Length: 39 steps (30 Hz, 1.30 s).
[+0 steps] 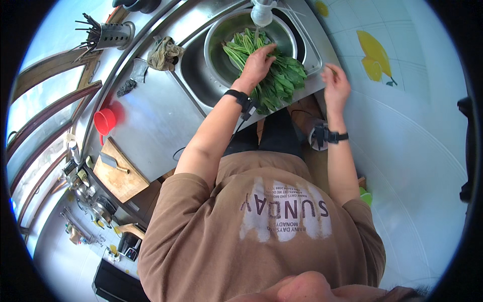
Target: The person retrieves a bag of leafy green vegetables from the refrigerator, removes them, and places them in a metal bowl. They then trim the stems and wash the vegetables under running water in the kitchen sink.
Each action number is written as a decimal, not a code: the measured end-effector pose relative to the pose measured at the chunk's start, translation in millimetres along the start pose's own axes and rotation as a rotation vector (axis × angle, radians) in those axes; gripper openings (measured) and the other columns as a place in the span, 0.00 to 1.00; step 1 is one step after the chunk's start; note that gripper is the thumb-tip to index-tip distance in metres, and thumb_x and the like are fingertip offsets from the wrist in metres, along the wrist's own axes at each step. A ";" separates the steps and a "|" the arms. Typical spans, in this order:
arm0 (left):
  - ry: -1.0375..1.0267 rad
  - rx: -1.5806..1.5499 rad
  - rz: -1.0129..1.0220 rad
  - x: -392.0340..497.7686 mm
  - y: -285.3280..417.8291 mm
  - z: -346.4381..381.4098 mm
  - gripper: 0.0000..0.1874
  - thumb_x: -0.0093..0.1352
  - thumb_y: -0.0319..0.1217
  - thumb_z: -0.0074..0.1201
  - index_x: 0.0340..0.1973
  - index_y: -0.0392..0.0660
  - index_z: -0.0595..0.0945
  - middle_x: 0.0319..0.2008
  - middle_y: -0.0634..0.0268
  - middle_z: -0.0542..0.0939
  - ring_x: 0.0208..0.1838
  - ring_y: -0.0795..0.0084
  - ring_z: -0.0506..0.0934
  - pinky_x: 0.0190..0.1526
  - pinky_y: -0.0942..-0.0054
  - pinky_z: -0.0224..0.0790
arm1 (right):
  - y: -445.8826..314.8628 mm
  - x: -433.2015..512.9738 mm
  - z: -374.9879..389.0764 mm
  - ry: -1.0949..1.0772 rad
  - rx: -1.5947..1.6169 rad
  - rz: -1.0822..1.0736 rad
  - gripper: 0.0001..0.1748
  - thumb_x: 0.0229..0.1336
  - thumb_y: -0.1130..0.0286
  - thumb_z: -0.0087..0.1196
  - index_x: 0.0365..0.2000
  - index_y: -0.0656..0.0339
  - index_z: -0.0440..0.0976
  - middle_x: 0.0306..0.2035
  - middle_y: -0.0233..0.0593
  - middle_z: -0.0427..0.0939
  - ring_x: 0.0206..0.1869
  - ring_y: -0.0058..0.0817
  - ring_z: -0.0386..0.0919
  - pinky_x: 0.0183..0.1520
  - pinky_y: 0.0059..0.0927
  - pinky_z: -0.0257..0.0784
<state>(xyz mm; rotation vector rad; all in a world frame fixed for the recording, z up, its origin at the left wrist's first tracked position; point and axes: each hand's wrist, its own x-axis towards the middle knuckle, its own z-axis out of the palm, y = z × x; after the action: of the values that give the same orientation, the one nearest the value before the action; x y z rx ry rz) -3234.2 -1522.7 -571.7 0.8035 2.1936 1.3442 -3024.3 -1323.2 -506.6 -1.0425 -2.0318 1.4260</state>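
A large bunch of leafy greens, likely spinach, lies across a round stainless steel basin set in the sink. Its stems point into the basin, and its leaves hang over the near rim and the counter edge. My left hand rests on top of the bunch, thumb and fingers apart. To the right, beyond the sink's edge, my right hand is raised with curled fingers. A small greenish-brown scrap shows between those fingers. Above the basin is a white-covered faucet, with what looks like a thin stream of water below it.
Left of the sink lie a crumpled rag, a scouring pad and a red plastic mug. A cleaver sits on a wooden cutting board. A perforated metal utensil holder stands near the window. A tiled wall bounds the right.
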 end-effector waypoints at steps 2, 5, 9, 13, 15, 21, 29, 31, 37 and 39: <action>0.032 -0.148 -0.060 -20.0 5.3 -7.7 0.17 0.82 0.26 0.59 0.64 0.41 0.85 0.52 0.53 0.92 0.50 0.59 0.91 0.52 0.64 0.84 | 35.2 -37.7 -47.9 0.110 -0.130 0.039 0.11 0.82 0.69 0.59 0.54 0.64 0.85 0.47 0.40 0.90 0.43 0.26 0.90 0.50 0.31 0.84; 0.155 -0.174 -0.157 -45.2 2.1 -34.1 0.16 0.84 0.24 0.56 0.66 0.38 0.84 0.53 0.55 0.92 0.51 0.68 0.92 0.52 0.70 0.84 | 103.7 -96.9 -111.7 0.160 -0.352 0.354 0.13 0.82 0.68 0.57 0.54 0.65 0.85 0.50 0.48 0.88 0.49 0.39 0.90 0.57 0.40 0.84; 0.284 -0.039 -0.230 -81.1 -7.9 -69.9 0.11 0.83 0.30 0.57 0.54 0.37 0.88 0.45 0.54 0.92 0.43 0.71 0.91 0.47 0.70 0.84 | 170.4 -161.0 -172.5 0.115 -0.929 0.207 0.11 0.72 0.74 0.63 0.50 0.65 0.87 0.51 0.54 0.88 0.56 0.49 0.86 0.64 0.49 0.80; 0.077 0.113 -0.567 -111.1 4.2 -80.7 0.25 0.81 0.50 0.61 0.40 0.36 0.90 0.30 0.56 0.91 0.31 0.71 0.89 0.39 0.69 0.84 | 171.2 -162.3 -174.0 0.218 -0.942 0.335 0.10 0.72 0.77 0.64 0.51 0.63 0.87 0.49 0.50 0.90 0.54 0.44 0.89 0.62 0.44 0.83; -0.134 0.115 -0.732 -126.3 12.2 -74.7 0.38 0.78 0.63 0.61 0.28 0.36 0.90 0.21 0.59 0.87 0.22 0.71 0.86 0.34 0.69 0.82 | 145.5 -148.7 -143.1 0.098 -0.431 0.338 0.11 0.74 0.76 0.64 0.53 0.63 0.86 0.49 0.46 0.90 0.50 0.38 0.90 0.57 0.39 0.84; -0.320 -0.196 -0.754 -154.8 3.7 -39.5 0.23 0.81 0.47 0.66 0.46 0.34 0.90 0.37 0.59 0.92 0.43 0.68 0.92 0.46 0.70 0.86 | 20.4 -144.9 7.6 -0.331 0.034 0.174 0.19 0.74 0.71 0.68 0.61 0.61 0.82 0.48 0.39 0.88 0.44 0.22 0.88 0.50 0.27 0.84; -0.225 -1.172 -1.023 -157.3 7.7 -50.3 0.17 0.86 0.32 0.56 0.63 0.32 0.80 0.60 0.45 0.86 0.60 0.54 0.89 0.62 0.62 0.89 | -10.0 -139.5 81.2 -0.288 0.112 0.257 0.11 0.74 0.73 0.67 0.51 0.66 0.83 0.32 0.38 0.89 0.29 0.22 0.87 0.33 0.28 0.83; -0.199 -1.211 -1.059 -155.1 12.0 -53.6 0.18 0.86 0.33 0.57 0.63 0.32 0.80 0.60 0.45 0.86 0.60 0.55 0.89 0.60 0.63 0.90 | -5.6 -133.9 76.4 -0.281 0.191 0.331 0.10 0.76 0.72 0.65 0.51 0.66 0.83 0.33 0.37 0.89 0.29 0.21 0.86 0.33 0.26 0.82; -0.149 -1.285 -1.109 -142.0 11.6 -53.6 0.16 0.85 0.35 0.60 0.58 0.34 0.82 0.55 0.49 0.88 0.54 0.61 0.90 0.53 0.67 0.92 | -37.4 -127.4 61.0 -0.237 -0.178 -0.007 0.19 0.72 0.71 0.69 0.60 0.60 0.82 0.52 0.40 0.87 0.43 0.24 0.87 0.41 0.27 0.83; -0.160 -1.286 -1.109 -137.5 11.7 -53.6 0.15 0.85 0.36 0.61 0.55 0.34 0.84 0.51 0.50 0.89 0.51 0.62 0.91 0.53 0.67 0.92 | -49.9 -123.3 67.3 -0.257 -0.219 -0.311 0.26 0.67 0.71 0.72 0.64 0.56 0.82 0.63 0.42 0.80 0.55 0.26 0.85 0.47 0.28 0.82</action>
<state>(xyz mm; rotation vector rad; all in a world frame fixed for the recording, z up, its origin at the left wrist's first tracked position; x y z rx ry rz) -3164.5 -1646.1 -528.7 -0.6680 0.8625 1.4845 -3012.9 -1468.9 -477.4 -0.6071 -2.4514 1.2460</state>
